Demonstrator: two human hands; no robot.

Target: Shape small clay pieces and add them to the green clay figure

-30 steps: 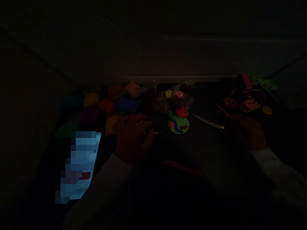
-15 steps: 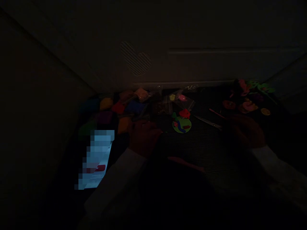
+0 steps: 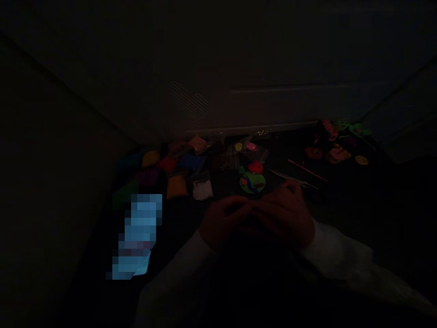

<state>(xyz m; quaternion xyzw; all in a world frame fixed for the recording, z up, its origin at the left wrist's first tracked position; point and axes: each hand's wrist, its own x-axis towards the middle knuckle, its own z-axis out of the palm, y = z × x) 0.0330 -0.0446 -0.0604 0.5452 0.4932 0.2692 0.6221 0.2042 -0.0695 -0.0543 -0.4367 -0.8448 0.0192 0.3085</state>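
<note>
In the head view, the scene is dimly lit, and the left hand (image 3: 221, 221) and right hand (image 3: 288, 214) are held together at the near middle, fingertips meeting; whether anything is pinched between them cannot be told in the dark. The disc (image 3: 256, 176), green and decorated, is placed just beyond the fingers, with a red piece (image 3: 255, 167) set at its far edge. To the right of the disc, the scissors (image 3: 283, 175) are laid on the table, partly lost in shadow, and the pink stick (image 3: 309, 170) is seen just beyond them. At left, a white bag (image 3: 202, 189) and an orange bag (image 3: 177, 187) are set side by side, with a blue bag (image 3: 191, 161) placed farther back. A lit screen (image 3: 139, 237) is seen at near left. At far right, a yellow round (image 3: 362, 160) is placed beside a pink piece (image 3: 337, 154).
</note>
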